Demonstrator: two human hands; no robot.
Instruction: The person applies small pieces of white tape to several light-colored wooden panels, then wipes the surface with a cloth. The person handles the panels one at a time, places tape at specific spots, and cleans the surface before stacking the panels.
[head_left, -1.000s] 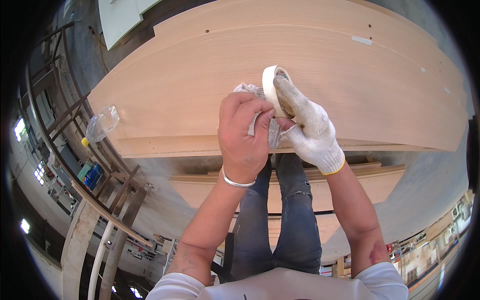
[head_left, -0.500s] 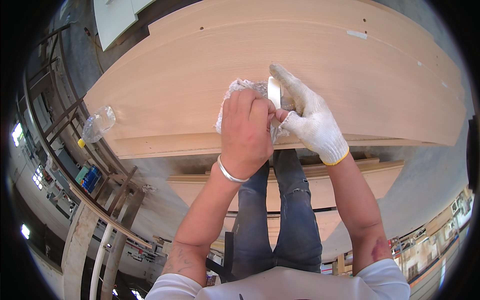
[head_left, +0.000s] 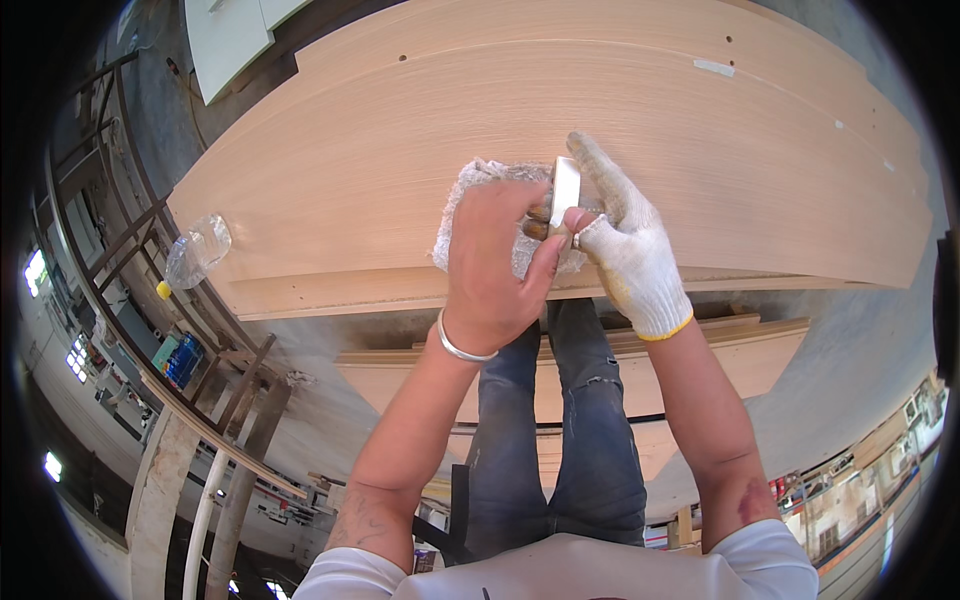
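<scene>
My right hand [head_left: 630, 235], in a white cotton glove with a bare thumb tip, holds what looks like a roll of white tape [head_left: 566, 190], seen edge-on. The stained glove fingertips show on the roll's left side; the thumb presses at its lower edge, and the index finger points up and away. Bare and wearing a silver bangle, my left hand [head_left: 490, 255] is just left of the roll. Its fingers are slightly blurred and the thumb stands apart, with nothing seen in it. Beneath both hands a fluffy pale rag [head_left: 462, 195] lies on the wood-grain board [head_left: 400, 150].
White tape pieces [head_left: 714, 68] are stuck on the board's far right. A clear plastic bottle [head_left: 200, 250] with a yellow cap lies at the left end. Beyond it is a rusty metal frame [head_left: 110, 230]. More boards [head_left: 700, 365] are stacked below, around my legs.
My left hand's fingers have parted from the tape roll and spread. My right hand has moved slightly right with the roll, which now tilts the other way.
</scene>
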